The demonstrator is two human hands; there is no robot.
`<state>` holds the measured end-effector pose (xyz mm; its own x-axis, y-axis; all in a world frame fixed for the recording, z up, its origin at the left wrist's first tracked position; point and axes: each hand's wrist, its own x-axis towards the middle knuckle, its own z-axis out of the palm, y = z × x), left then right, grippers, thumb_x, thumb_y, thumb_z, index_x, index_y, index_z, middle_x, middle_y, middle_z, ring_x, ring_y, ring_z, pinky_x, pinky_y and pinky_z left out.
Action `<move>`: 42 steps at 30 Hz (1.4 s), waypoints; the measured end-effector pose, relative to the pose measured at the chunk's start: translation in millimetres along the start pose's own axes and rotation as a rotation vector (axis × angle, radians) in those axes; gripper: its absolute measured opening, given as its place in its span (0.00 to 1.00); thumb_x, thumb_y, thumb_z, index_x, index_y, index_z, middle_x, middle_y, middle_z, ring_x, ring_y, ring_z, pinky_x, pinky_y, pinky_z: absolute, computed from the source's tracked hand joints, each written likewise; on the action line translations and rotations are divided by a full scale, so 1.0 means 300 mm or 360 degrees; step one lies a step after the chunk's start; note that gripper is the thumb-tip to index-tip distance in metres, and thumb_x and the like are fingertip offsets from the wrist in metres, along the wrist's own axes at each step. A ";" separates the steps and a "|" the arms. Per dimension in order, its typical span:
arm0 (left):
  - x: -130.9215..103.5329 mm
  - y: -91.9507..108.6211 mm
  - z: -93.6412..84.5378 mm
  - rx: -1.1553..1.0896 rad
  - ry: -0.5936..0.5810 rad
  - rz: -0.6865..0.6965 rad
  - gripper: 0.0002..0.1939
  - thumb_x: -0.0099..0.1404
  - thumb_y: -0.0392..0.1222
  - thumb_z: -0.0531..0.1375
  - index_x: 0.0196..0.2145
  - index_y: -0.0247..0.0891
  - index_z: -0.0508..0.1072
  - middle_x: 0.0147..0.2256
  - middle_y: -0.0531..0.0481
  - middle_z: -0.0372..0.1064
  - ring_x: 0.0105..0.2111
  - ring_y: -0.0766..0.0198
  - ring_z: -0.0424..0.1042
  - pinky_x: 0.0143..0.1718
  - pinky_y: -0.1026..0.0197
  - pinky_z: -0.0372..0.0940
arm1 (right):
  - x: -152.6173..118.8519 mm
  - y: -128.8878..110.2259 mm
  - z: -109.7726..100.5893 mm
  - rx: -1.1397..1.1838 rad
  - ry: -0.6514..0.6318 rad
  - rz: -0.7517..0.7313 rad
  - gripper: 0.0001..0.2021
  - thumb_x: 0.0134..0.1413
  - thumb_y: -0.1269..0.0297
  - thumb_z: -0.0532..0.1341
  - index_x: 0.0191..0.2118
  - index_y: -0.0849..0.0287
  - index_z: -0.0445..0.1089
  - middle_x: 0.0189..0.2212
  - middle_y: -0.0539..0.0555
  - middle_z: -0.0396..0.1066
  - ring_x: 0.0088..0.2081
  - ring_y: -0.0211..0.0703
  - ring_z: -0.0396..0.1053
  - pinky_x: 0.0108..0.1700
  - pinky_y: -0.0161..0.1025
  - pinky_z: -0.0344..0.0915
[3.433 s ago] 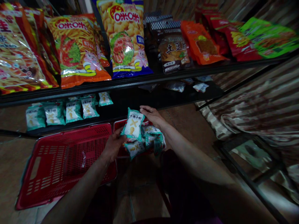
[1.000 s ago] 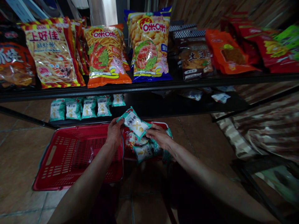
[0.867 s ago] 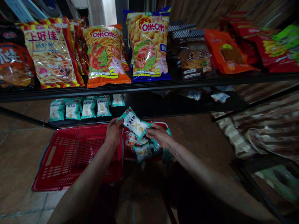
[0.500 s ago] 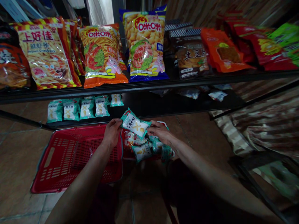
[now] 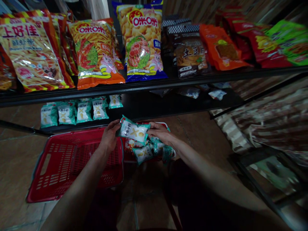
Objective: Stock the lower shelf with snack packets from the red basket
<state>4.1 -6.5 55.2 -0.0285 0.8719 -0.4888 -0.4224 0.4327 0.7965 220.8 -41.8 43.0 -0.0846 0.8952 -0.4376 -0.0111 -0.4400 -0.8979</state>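
Note:
Between my two hands is a small teal-and-white snack bag (image 5: 134, 131), its printed front facing up. My left hand (image 5: 110, 133) pinches its left end, and my right hand (image 5: 160, 132) grips its right end. Just below it, several more teal snack bags (image 5: 143, 153) lie heaped in a second red basket (image 5: 164, 124), along with a few red-and-white packets (image 5: 130, 143). Under my left forearm stands a larger red shopping basket (image 5: 55, 173) with an openwork wall. On the lower shelf, similar teal bags (image 5: 84, 111) stand in a row at the left.
Large snack bags (image 5: 141, 41) line the upper shelf (image 5: 144, 85), which crosses above my hands. Some clear packets (image 5: 190, 92) lie on the lower shelf's right part. Striped cloth (image 5: 271, 118) hangs at the right, near a dark frame (image 5: 264, 173) on the tiled floor.
The bag in my hands has turned a little flatter, its left end dropping relative to the right. The whole view has shifted slightly, so the shelves and baskets appear farther left.

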 end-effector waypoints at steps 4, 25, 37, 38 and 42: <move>-0.010 0.001 0.004 0.0106 -0.0119 -0.0087 0.20 0.41 0.43 0.72 0.34 0.35 0.77 0.29 0.50 0.75 0.27 0.65 0.71 0.28 0.64 0.64 | -0.006 -0.014 -0.008 -0.0095 -0.0023 0.0000 0.05 0.35 0.68 0.60 0.25 0.57 0.65 0.19 0.42 0.61 0.22 0.31 0.57 0.25 0.31 0.51; 0.008 -0.014 0.007 -0.0137 0.0185 0.0113 0.12 0.43 0.33 0.70 0.25 0.38 0.71 0.24 0.57 0.71 0.23 0.71 0.68 0.25 0.68 0.59 | -0.023 -0.044 -0.008 0.0017 -0.0040 -0.0220 0.07 0.37 0.68 0.64 0.27 0.56 0.66 0.18 0.42 0.65 0.21 0.32 0.59 0.26 0.31 0.54; 0.007 -0.042 0.017 -0.0320 0.0064 -0.0274 0.05 0.53 0.29 0.61 0.28 0.36 0.70 0.26 0.53 0.71 0.27 0.67 0.71 0.31 0.64 0.66 | -0.031 -0.086 -0.007 0.0680 -0.0044 0.0029 0.12 0.31 0.69 0.69 0.27 0.59 0.68 0.20 0.43 0.67 0.22 0.29 0.63 0.28 0.30 0.62; 0.010 -0.046 0.016 -0.0312 0.0066 -0.0314 0.05 0.53 0.29 0.61 0.28 0.36 0.70 0.27 0.52 0.72 0.27 0.66 0.71 0.31 0.63 0.67 | -0.034 -0.089 -0.007 0.0712 -0.0052 0.0055 0.12 0.31 0.70 0.69 0.27 0.59 0.68 0.20 0.44 0.68 0.22 0.30 0.64 0.28 0.30 0.64; 0.013 -0.065 0.018 -0.0262 0.0054 -0.0451 0.04 0.55 0.30 0.59 0.30 0.35 0.71 0.29 0.48 0.73 0.27 0.63 0.73 0.31 0.62 0.68 | -0.040 -0.096 -0.011 0.0840 -0.0106 0.0151 0.13 0.33 0.72 0.69 0.29 0.58 0.68 0.22 0.45 0.70 0.24 0.33 0.69 0.31 0.32 0.68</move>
<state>17.1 -10.3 39.6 0.0820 0.7129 -0.6965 -0.5585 0.6117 0.5603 225.3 -39.6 73.9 -0.1725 0.8510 -0.4961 -0.4981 -0.5098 -0.7014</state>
